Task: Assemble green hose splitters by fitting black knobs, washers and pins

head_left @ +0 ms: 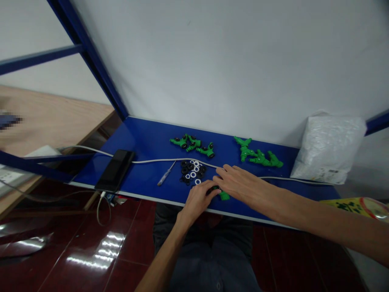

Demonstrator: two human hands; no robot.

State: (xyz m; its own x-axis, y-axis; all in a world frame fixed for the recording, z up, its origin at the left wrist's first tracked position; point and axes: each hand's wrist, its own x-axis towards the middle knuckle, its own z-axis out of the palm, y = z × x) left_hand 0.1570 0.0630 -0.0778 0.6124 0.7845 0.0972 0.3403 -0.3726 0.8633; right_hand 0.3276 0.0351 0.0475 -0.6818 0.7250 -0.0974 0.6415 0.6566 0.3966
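Note:
A green hose splitter (224,196) lies under my two hands at the near edge of the blue shelf (142,140). My left hand (199,198) is closed on it from the left, thumb and fingertips pinched together. From the right, my right hand (232,180) bends over the same splitter with its fingers curled; the fingertips are partly hidden. Just beyond lies a pile of black rings and white washers (193,174). Left of the pile is a clear-handled screwdriver (164,177). Farther back sit several green splitters with black parts (193,142) and several plain green splitters (258,157).
A black phone (115,170) lies at the shelf's left end. A white cable (158,160) runs across the shelf and passes under my right arm. At the right stand a bubble-wrapped package (330,148) and a yellow bag (349,205). Blue posts (100,69) frame the shelf.

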